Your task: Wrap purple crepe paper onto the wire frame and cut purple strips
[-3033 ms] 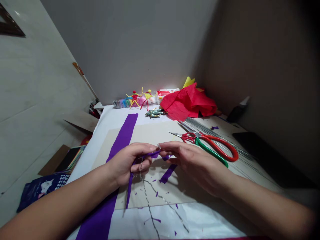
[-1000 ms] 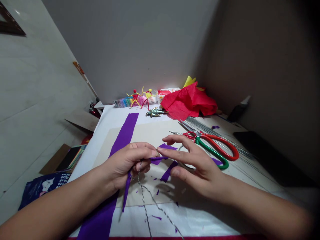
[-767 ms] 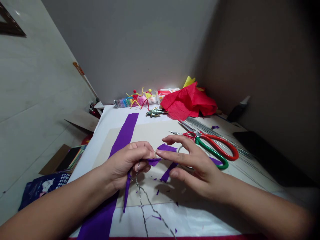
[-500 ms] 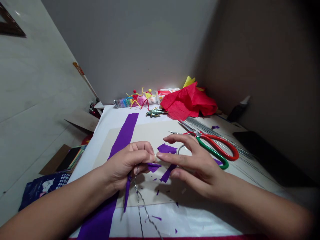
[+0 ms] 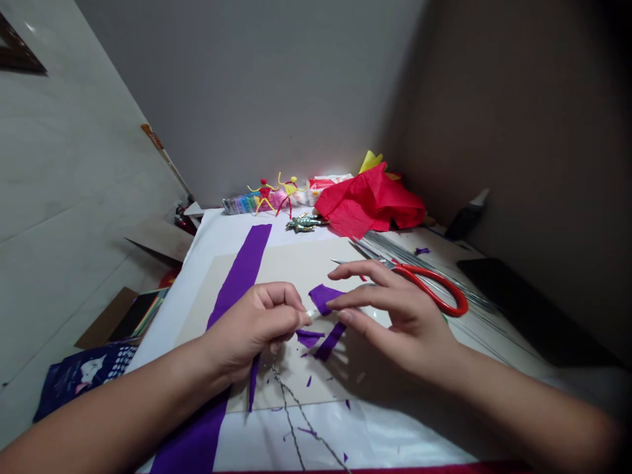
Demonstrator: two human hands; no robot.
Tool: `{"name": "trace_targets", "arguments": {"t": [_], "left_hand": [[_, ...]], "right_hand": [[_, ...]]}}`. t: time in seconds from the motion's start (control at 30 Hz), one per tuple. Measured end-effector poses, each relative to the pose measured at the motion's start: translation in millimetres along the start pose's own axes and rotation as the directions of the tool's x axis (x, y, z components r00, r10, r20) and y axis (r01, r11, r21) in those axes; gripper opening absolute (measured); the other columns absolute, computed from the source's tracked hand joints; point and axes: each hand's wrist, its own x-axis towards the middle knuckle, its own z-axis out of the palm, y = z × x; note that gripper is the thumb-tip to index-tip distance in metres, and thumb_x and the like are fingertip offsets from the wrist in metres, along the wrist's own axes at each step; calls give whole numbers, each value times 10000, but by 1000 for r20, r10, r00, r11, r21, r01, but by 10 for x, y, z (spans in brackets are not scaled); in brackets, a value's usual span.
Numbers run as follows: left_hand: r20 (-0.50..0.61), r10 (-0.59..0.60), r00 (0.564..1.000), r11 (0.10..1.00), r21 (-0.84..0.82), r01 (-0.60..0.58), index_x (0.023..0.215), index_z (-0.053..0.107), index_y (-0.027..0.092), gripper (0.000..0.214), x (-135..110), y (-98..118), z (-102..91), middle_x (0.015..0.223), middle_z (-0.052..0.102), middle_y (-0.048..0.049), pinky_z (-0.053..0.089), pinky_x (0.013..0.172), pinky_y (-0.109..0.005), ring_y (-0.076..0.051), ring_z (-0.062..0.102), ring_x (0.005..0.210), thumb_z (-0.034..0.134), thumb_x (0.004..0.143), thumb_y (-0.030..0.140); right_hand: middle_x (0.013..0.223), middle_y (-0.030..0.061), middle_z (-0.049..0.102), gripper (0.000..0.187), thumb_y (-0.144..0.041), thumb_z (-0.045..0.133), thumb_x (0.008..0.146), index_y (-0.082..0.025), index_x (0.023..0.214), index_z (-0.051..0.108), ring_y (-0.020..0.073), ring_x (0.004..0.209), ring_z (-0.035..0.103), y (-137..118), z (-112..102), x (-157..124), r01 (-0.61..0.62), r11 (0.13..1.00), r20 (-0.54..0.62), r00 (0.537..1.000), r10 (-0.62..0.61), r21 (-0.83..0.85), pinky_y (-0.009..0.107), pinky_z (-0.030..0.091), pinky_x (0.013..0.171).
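My left hand (image 5: 261,322) is closed around a twisted wire frame (image 5: 291,401), whose two legs hang down below the fist. A narrow purple paper strip (image 5: 253,382) also hangs from beneath this hand. A small whitish bit (image 5: 311,315) shows at the left fingertips. Just to its right, my right hand (image 5: 399,316) has thumb and forefinger brought together in a pinch, the other fingers lifted. What the pinch holds is too small to make out. Purple paper scraps (image 5: 330,341) lie on the pale board (image 5: 212,289) under both hands.
Large scissors (image 5: 439,283) and a bundle of grey wires (image 5: 395,245) lie to the right. A long purple paper strip (image 5: 241,270) runs along the left. Behind stand small wire figures (image 5: 289,191), a metallic-looking ornament (image 5: 303,224) and crumpled red paper (image 5: 370,201).
My right fingertips have drawn slightly away to the right from my left fingertips and closed into a pinch. The wire legs have swung to the right.
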Motion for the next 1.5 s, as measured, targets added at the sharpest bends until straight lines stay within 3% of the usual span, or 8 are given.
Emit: {"name": "trace_targets", "arguments": {"t": [0.13,0.3,0.6,0.83,1.13,1.33,1.5], "left_hand": [[25,59,998,987,146,-62,574,515,164,162,-19,-27,36,413,373,92,184,371,-153,-34,253,374,637,674,202],[45,126,991,938,318,-134,554,525,154,143,-56,-39,111,423,383,80,233,412,-166,-44,281,408,616,663,139],[29,190,981,894,408,-185,583,549,144,127,-82,-44,223,430,403,63,251,403,-169,-50,315,409,617,688,167],[42,218,975,867,450,-214,565,537,146,138,-90,-46,220,428,382,69,260,418,-172,-50,308,415,599,688,150],[43,244,969,842,486,-234,600,573,143,109,-71,-36,236,445,405,57,276,425,-181,-60,335,427,597,701,175],[5,238,971,861,461,-213,633,623,143,96,-75,-13,241,478,461,33,302,433,-181,-76,381,456,615,704,207],[-39,199,979,902,398,-168,596,605,146,99,-43,-14,211,468,453,42,276,414,-169,-66,359,436,640,675,195]], "right_hand": [[1094,65,585,61,-201,660,754,-218,792,705,200,1050,553,-34,10,19,-230,963,122,969,214,141,358,424,933],[1086,58,577,30,-175,667,728,-195,726,689,184,1047,551,-79,8,16,-295,939,151,951,270,178,337,392,957],[1111,59,532,96,-87,632,690,-182,692,616,178,1053,526,-77,-19,-30,-195,974,179,969,173,112,318,410,914],[1119,59,516,79,-125,618,708,-194,742,635,184,1060,521,-115,-41,-23,-222,974,147,966,213,53,321,394,927],[1120,60,510,89,-95,602,711,-180,726,621,169,1066,513,-93,-30,-23,-138,989,138,982,130,45,283,394,915],[1059,59,519,143,-40,586,676,-182,679,604,179,1035,523,-89,-34,-28,-162,985,50,986,159,60,298,400,909],[1037,60,538,73,-133,604,738,-198,705,612,204,1051,518,-55,-52,-33,-229,963,-15,972,234,139,347,407,916]]}}
